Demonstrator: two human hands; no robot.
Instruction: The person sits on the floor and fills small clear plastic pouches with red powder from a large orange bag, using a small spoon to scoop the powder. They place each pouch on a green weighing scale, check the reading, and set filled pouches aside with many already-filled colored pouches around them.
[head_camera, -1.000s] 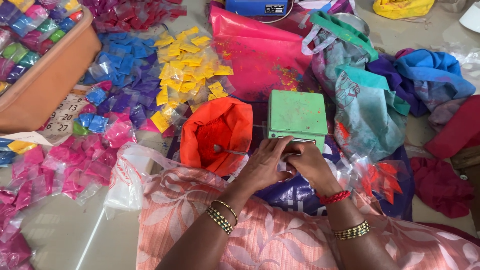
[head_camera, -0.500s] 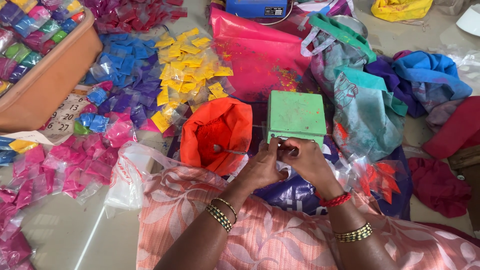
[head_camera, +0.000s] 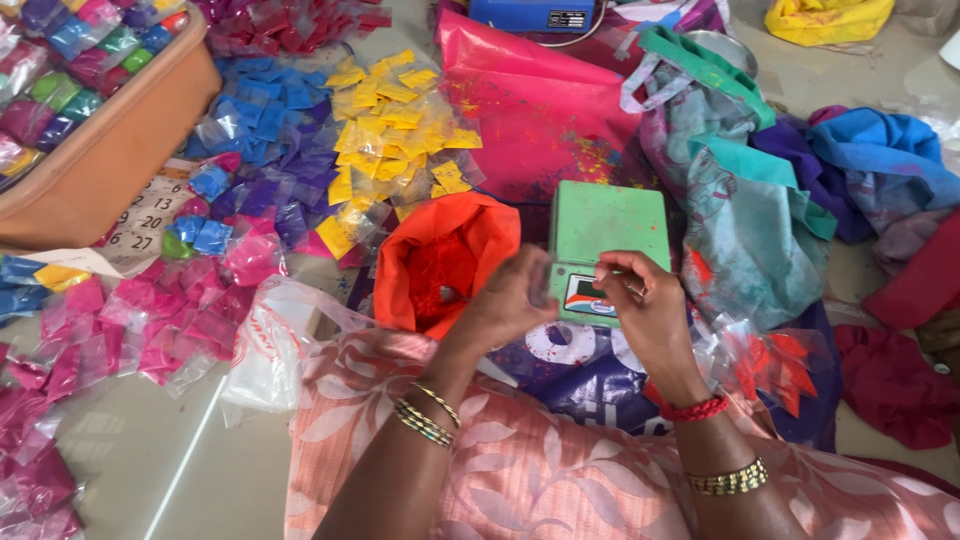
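Both hands, left (head_camera: 510, 300) and right (head_camera: 640, 300), pinch a small clear packet (head_camera: 575, 283) over green scale (head_camera: 610, 225); best kept level beside orange powder bag (head_camera: 445, 255).

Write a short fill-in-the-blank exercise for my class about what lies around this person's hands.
1. Both hands, left hand and right hand, meet over a small ____ scale.
2. The open bag left of the scale holds ____ powder.
3. The yellow packets lie right of the ____ packets.
4. The right wrist wears a ____ thread band.

Missing words: green; orange; blue; red
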